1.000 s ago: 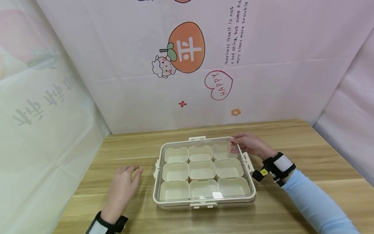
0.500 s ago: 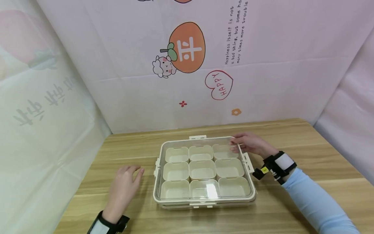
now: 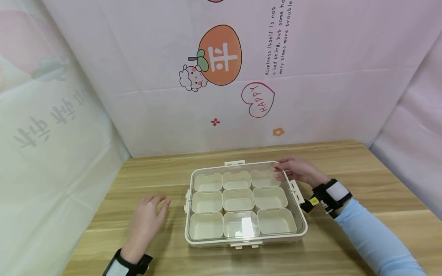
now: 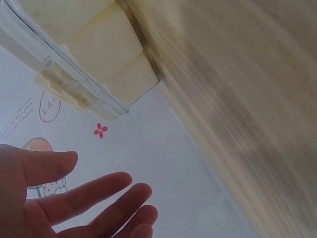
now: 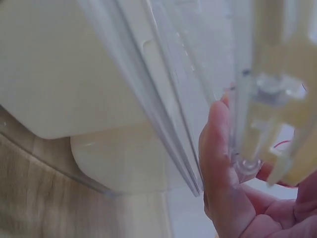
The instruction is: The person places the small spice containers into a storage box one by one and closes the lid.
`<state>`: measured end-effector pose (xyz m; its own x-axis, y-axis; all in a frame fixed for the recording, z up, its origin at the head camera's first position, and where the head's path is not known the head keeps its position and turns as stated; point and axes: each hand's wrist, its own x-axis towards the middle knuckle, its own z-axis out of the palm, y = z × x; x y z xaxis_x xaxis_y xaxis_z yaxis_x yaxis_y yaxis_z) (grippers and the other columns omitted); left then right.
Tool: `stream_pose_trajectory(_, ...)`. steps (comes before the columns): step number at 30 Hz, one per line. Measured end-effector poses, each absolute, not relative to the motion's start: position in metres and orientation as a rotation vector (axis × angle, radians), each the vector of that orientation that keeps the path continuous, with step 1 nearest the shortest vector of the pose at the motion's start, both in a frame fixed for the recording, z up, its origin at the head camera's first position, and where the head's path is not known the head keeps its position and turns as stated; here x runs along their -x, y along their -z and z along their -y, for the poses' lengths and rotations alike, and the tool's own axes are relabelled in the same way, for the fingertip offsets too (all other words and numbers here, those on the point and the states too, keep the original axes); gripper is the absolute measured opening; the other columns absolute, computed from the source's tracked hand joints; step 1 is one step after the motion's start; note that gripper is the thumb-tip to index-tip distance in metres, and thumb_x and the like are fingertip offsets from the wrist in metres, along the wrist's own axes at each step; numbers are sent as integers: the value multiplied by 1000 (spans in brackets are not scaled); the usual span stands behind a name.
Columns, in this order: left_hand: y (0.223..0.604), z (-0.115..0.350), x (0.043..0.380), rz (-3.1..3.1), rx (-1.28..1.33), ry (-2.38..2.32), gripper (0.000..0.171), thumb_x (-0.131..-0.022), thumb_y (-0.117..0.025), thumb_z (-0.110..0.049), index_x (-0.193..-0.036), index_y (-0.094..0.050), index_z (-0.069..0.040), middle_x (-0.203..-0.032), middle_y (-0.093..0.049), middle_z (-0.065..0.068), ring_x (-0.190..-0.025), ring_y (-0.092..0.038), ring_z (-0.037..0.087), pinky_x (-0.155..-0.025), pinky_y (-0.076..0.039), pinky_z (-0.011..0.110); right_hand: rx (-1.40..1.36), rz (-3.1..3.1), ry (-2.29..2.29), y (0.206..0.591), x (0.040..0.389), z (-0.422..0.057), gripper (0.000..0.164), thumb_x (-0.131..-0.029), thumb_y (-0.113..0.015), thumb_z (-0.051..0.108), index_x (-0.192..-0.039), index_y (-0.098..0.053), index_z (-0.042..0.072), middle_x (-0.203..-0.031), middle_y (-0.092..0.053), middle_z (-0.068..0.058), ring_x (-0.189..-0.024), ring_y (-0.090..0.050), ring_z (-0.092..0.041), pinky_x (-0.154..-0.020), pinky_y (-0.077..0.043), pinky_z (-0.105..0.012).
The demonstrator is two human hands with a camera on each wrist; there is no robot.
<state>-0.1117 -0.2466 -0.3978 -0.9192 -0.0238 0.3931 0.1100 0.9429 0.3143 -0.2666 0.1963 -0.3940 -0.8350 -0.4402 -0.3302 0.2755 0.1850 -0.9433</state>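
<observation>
A clear storage box with several cream cups (image 3: 238, 200) inside stands on the table. Its transparent lid (image 3: 210, 243) has a cream rim with side clasps (image 3: 297, 191). My right hand (image 3: 299, 170) grips the lid at its far right corner. In the right wrist view, fingers and thumb (image 5: 216, 144) hold the lid's edge, and a gap shows between lid and box wall (image 5: 141, 82). My left hand (image 3: 145, 224) is left of the box, apart from it, its fingers loosely bent and holding nothing. In the left wrist view, the box's cups (image 4: 106, 47) show through its side.
The wooden table (image 3: 145, 178) runs back to a printed white cloth (image 3: 155, 119) behind the box. More cloth hangs at the left (image 3: 62, 184) and right (image 3: 411, 134). Bare wood lies on both sides of the box.
The lid has shifted slightly to the right and its near edge sits off the box, with my right hand on it. The cups and my left hand stay about where they were.
</observation>
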Motion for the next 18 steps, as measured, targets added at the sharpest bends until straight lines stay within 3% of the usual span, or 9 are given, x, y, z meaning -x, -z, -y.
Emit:
stream_pose_trajectory(5,397,248,111,2698,71,461,29,-89,-64,-25,-100,-70,0,-101,-68,22,-98,-61,38,-78,-52,53,170,-1950,1706,394,265,-195,53,-99,-45,10,-139,-25,-18,-95,-66,-2,-77,-68,-9,-77,-56,-29)
stream_pose_trajectory(12,397,247,111,2696,78,465,28,-89,-65,-25,-99,-70,0,-100,-68,21,-96,-62,38,-77,-53,52,252,-2261,1521,390,259,-189,46,-99,-46,19,-128,-42,-16,-99,-68,-17,-75,-67,-11,-70,-57,-29)
stream_pose_trajectory(18,395,245,110,2692,80,486,27,-89,-64,-24,-100,-70,1,-100,-68,21,-97,-61,38,-79,-52,52,208,-2483,1401,387,253,-185,41,-96,-53,27,-118,-55,-9,-86,-70,-12,-67,-62,-12,-59,-51,-26)
